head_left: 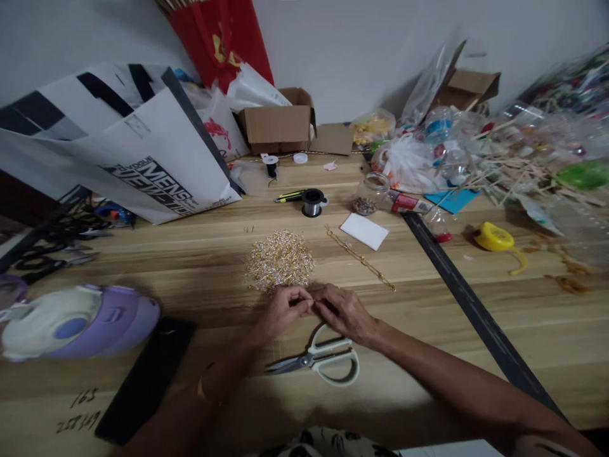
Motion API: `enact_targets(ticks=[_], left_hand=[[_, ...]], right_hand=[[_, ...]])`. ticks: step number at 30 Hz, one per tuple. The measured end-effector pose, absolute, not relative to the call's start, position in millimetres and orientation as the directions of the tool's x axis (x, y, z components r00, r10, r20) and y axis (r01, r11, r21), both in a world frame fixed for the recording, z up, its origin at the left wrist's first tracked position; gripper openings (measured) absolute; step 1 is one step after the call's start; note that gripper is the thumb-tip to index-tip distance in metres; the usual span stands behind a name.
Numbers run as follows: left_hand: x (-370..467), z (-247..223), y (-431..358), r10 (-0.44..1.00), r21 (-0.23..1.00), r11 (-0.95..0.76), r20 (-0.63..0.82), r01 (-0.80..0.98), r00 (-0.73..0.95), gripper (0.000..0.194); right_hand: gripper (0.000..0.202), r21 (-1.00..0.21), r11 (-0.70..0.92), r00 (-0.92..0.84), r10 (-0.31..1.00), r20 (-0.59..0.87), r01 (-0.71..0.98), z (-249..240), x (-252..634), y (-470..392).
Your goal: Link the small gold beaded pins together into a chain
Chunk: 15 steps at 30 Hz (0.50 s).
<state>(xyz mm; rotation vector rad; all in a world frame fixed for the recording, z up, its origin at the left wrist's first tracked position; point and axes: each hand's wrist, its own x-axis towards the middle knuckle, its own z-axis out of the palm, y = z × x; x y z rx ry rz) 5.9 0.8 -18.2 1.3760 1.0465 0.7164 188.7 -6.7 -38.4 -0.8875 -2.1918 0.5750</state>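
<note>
My left hand point(287, 309) and my right hand point(346, 311) meet fingertip to fingertip over the wooden table. Both are pinched closed, and whatever lies between the fingers is too small to name. Just beyond them spreads a pile of small gold and clear beads or findings point(280, 259). To the right of the pile lies a thin gold chain point(360, 258), stretched out slantwise. White-handled scissors point(311, 360) rest on the table on my side of the hands, blades pointing left.
Behind the pile stand a wire spool point(312, 203), a yellow-black cutter point(288, 197) and a white card point(364, 231). A black phone-like slab point(147, 381) and a purple-white device point(104, 322) lie left. Right are a black strip point(471, 298) and a yellow tape measure point(493, 236).
</note>
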Motion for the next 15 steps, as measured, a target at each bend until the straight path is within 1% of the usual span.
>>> enact_targets(ticks=[5,9,15], left_hand=[[6.0,-21.0,0.8,0.903,0.978,0.08,-0.153,0.193,0.401,0.018],[6.7,-20.1,0.7,0.912,0.975,0.065,-0.145,0.213,0.383,0.014],[8.8,-15.7,-0.7,0.92,0.967,0.029,-0.125,0.254,0.371,0.011]], right_hand=[[0.01,-0.629,0.665,-0.518,0.732,0.443,0.402,-38.3,188.5,-5.7],[0.01,-0.67,0.629,-0.505,0.757,0.414,0.394,-40.3,189.0,-5.2],[0.01,-0.691,0.599,-0.501,0.778,0.38,0.406,-40.0,189.0,-5.3]])
